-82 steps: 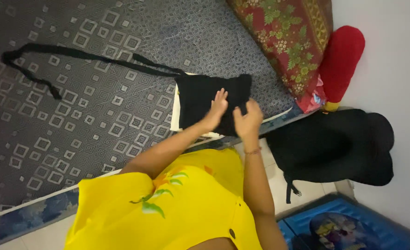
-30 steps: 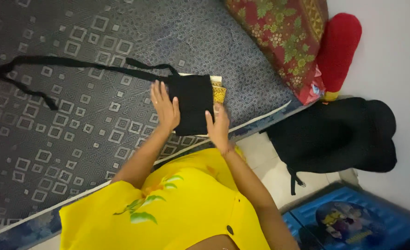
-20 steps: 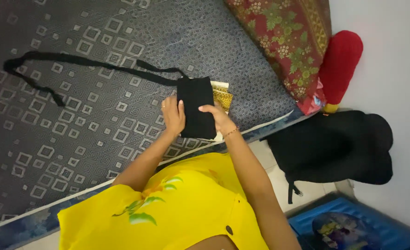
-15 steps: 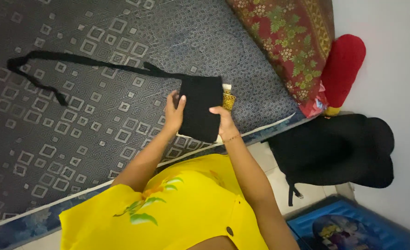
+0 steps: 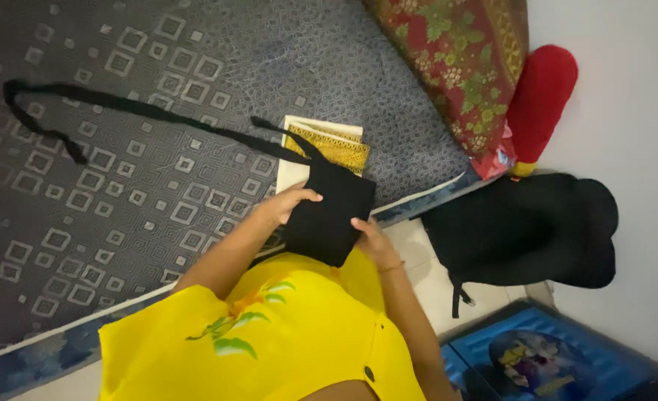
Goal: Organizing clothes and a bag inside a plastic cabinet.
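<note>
Holding a folded black cloth (image 5: 327,219) between both hands, lifted off the mattress (image 5: 121,186) and close to the person's yellow top (image 5: 269,341). Left hand (image 5: 288,202) clamps its upper left edge, thumb on top; right hand (image 5: 371,239) pinches the lower right edge. Hands sit apart, one per side. A long black strap (image 5: 128,108) trails from the cloth's top corner out across the mattress, slack. Looks soft, light and floppy, not slippery or fragile; the fold would likely fall open if held by one corner, so gripping both side edges suits it. The strap may drag and snag. Just beyond the cloth lies a folded white and yellow patterned cloth (image 5: 329,145). A black backpack (image 5: 522,230) sits on the floor to the right.
</note>
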